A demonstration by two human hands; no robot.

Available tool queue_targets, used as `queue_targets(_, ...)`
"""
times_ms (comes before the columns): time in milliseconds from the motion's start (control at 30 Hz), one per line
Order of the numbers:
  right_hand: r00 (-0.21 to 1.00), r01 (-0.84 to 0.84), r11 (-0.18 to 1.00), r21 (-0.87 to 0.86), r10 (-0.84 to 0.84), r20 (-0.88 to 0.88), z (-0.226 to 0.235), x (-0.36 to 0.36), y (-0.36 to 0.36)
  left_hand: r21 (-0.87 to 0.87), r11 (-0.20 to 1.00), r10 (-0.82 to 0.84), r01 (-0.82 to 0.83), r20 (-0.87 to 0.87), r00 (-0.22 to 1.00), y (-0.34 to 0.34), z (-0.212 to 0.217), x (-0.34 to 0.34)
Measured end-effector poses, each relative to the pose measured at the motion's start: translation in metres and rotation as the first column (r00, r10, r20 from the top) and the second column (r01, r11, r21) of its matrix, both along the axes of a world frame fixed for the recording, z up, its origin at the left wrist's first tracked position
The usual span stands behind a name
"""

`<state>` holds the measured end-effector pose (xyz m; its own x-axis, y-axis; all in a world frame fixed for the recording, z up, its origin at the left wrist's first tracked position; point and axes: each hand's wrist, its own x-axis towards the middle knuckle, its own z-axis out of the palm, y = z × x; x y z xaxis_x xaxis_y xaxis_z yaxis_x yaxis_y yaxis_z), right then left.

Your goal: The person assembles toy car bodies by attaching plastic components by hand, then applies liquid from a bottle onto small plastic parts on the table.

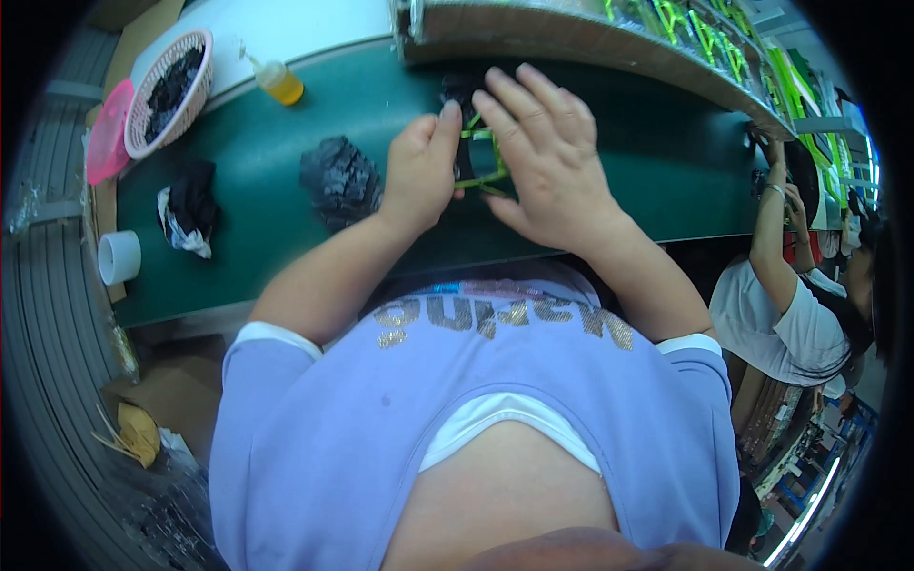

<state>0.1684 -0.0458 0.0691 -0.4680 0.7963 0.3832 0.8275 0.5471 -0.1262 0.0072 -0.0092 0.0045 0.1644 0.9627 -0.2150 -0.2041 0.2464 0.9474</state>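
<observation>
My left hand (422, 171) is closed on a small lime-green and black frame-like part (487, 177), its thumb pointing up along the part's left side. Over the right side of that part, my right hand (554, 157) is open, with fingers stretched out and slightly apart, and appears to touch it. Some of the part is hidden by both hands. A dark piece (461, 88) lies just beyond my left thumb; its kind is unclear. Close to my left wrist sits a heap of black pieces (338, 179) on the green table (257, 228).
At the left are a pink basket (205, 68) of black pieces, a brighter pink container (108, 138), a crumpled black-and-white cloth (190, 207) and a white roll (119, 257). A bottle of yellow liquid (280, 84) stands nearby. A raised rack (571, 36) borders the far side; a co-worker (785, 319) is at right.
</observation>
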Motion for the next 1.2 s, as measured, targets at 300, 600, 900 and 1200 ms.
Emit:
queue_targets(300,0.996,-0.064,0.998,-0.024,0.063,-0.064,-0.007,0.01,0.006,0.108,0.989,-0.094,0.1,-0.061,0.994,-0.002,0.0,-0.005)
queue_targets(600,0.533,-0.397,0.644,-0.654,-0.419,-0.736,0.008,0.046,-0.005,0.302,0.951,-0.089,0.06,0.084,0.993,-0.002,-0.002,-0.018)
queue_targets(900,0.471,-0.1,0.987,-0.125,-0.064,-0.88,0.078,0.064,0.026,0.645,0.764,-0.027,-0.011,0.048,0.998,0.006,-0.007,-0.014)
queue_targets(1200,0.983,0.179,0.98,0.092,-0.181,0.021,0.064,0.056,0.102,0.66,0.739,0.0,0.136,-0.202,0.979,0.015,-0.022,-0.019)
